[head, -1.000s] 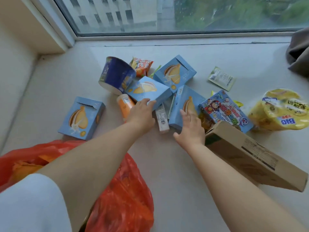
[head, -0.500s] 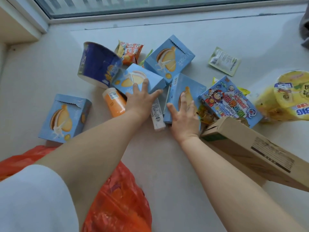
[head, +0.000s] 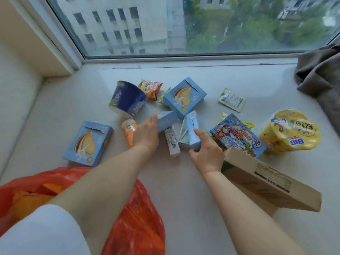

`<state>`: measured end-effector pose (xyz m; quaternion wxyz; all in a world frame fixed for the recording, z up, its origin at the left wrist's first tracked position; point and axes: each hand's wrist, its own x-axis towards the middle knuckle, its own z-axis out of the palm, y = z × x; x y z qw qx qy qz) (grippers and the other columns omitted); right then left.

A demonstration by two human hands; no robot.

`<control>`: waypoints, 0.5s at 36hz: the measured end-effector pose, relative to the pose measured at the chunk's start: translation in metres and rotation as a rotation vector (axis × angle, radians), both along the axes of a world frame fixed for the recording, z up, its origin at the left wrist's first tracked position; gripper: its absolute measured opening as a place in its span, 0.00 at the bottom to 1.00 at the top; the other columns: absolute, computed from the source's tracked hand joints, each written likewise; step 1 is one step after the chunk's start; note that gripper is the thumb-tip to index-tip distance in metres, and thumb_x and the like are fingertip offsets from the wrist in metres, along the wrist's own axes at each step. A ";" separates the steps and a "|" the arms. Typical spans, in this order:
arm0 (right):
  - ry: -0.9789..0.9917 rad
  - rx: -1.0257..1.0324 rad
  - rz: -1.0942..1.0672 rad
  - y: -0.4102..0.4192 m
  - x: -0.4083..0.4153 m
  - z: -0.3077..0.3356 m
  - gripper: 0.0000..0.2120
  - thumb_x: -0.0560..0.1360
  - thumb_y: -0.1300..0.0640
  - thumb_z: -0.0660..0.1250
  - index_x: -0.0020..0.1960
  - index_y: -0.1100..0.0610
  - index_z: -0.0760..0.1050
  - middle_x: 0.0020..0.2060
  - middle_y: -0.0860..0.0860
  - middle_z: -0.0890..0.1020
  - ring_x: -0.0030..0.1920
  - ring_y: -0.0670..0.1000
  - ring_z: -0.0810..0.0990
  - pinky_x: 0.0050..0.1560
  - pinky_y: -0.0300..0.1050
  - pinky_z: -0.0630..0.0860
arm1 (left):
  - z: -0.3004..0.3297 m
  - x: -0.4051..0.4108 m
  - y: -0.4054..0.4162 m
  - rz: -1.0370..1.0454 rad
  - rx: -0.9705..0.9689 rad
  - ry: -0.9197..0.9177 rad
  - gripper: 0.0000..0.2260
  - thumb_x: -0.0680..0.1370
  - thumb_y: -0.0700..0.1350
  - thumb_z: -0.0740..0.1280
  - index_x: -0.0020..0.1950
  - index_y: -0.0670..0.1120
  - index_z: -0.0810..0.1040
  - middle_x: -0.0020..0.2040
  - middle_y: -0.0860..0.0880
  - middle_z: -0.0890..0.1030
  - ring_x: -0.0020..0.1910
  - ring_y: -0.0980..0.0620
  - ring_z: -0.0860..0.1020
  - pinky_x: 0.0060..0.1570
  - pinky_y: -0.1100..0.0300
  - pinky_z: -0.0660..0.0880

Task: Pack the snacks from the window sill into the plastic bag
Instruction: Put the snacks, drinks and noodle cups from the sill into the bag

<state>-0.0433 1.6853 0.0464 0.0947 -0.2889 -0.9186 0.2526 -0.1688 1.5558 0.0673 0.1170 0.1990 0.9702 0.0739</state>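
Snacks lie scattered on the pale window sill. My left hand grips a light blue snack box, tilted up on its edge. My right hand grips a second light blue box, standing on its narrow side. Two more blue boxes lie flat, one at the left and one at the back. A red-orange plastic bag sits under my left arm, near the front.
A dark blue cup, an orange tube, a white stick pack, a colourful cartoon box and a yellow noodle bowl lie around. A cardboard box is at the right, grey cloth far right.
Both hands have closed on the blue boxes that lay flat under them and tipped them up on edge. The camera has tilted up, showing more window.
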 end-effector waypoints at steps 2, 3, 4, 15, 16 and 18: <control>0.014 -0.063 -0.074 -0.002 0.010 0.017 0.24 0.68 0.58 0.69 0.63 0.47 0.74 0.54 0.51 0.82 0.51 0.56 0.80 0.46 0.46 0.74 | 0.012 0.012 -0.006 -0.023 0.053 0.009 0.25 0.76 0.35 0.59 0.72 0.45 0.62 0.65 0.45 0.72 0.62 0.43 0.72 0.55 0.52 0.68; 0.011 -0.080 -0.087 -0.004 0.014 0.025 0.22 0.69 0.56 0.69 0.62 0.47 0.74 0.51 0.51 0.83 0.49 0.57 0.80 0.46 0.46 0.73 | 0.020 0.018 -0.010 -0.026 0.075 0.023 0.24 0.76 0.35 0.59 0.72 0.45 0.63 0.65 0.45 0.72 0.62 0.43 0.71 0.55 0.53 0.67; 0.005 -0.091 -0.086 -0.006 0.019 0.033 0.21 0.70 0.55 0.69 0.62 0.46 0.74 0.48 0.52 0.83 0.48 0.57 0.80 0.46 0.45 0.71 | 0.028 0.024 -0.013 -0.019 0.095 0.038 0.24 0.75 0.35 0.59 0.72 0.46 0.63 0.65 0.46 0.72 0.62 0.44 0.71 0.56 0.54 0.65; 0.293 -0.135 -0.018 -0.072 0.062 0.124 0.18 0.72 0.44 0.68 0.58 0.52 0.75 0.44 0.57 0.83 0.45 0.59 0.81 0.42 0.45 0.71 | 0.108 0.087 -0.082 0.194 0.590 0.132 0.22 0.73 0.37 0.64 0.66 0.48 0.70 0.57 0.44 0.77 0.53 0.40 0.76 0.48 0.53 0.72; 0.317 -0.147 -0.003 -0.082 0.066 0.134 0.18 0.72 0.45 0.69 0.58 0.53 0.75 0.45 0.58 0.83 0.45 0.60 0.81 0.42 0.44 0.70 | 0.113 0.091 -0.093 0.213 0.643 0.146 0.22 0.73 0.38 0.65 0.66 0.48 0.70 0.57 0.43 0.78 0.53 0.40 0.76 0.47 0.55 0.71; 0.352 -0.180 0.016 -0.102 0.072 0.151 0.19 0.72 0.45 0.69 0.59 0.53 0.75 0.46 0.58 0.83 0.47 0.60 0.81 0.44 0.45 0.71 | 0.123 0.098 -0.118 0.238 0.730 0.182 0.20 0.72 0.38 0.67 0.64 0.46 0.71 0.57 0.44 0.78 0.52 0.43 0.76 0.45 0.59 0.68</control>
